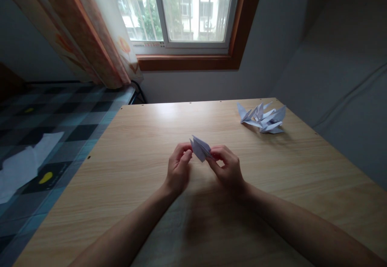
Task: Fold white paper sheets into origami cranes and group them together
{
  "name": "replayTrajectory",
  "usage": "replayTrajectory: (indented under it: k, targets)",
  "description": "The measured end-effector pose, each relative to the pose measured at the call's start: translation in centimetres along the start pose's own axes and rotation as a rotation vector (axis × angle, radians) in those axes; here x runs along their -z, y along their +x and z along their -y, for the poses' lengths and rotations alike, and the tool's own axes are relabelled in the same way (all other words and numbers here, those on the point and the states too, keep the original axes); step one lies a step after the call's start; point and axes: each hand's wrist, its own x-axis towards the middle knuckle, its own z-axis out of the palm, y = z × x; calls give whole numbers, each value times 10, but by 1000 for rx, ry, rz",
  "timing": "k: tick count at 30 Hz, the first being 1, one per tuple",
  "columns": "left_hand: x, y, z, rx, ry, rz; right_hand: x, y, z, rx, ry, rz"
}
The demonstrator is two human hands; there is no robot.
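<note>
A small folded piece of pale paper is held just above the middle of a light wooden table. My left hand pinches its left edge with closed fingers. My right hand pinches its right lower corner, fingers curled in. Both forearms stretch in from the near edge of the table. The paper has pointed flaps sticking up and away from me.
A pile of several folded white paper figures lies at the far right of the table. To the left is a bed with a checked cover and white paper sheets on it. A curtain and a window stand behind.
</note>
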Motion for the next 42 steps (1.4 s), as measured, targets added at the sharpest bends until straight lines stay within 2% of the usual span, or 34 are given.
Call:
replayTrajectory:
  k: [4,8,12,17,22,32,42]
  targets:
    - [-6,-1,-3,77,-219,31,0,-3,0,2,7,45]
    - [-10,0,-5,207,-333,27,3,-3,3,7,77,125]
    - [-10,0,-5,266,-363,51,5,0,5,-62,148,90]
    - [-11,-4,-6,339,-380,170,9,7,3,-152,202,48]
    - [-10,-4,-9,356,-345,205,14,13,3,-211,296,49]
    - [-9,-6,-6,338,-255,233,18,21,2,-120,240,111]
    - [-9,-6,-6,331,-203,235,19,24,2,-143,240,122]
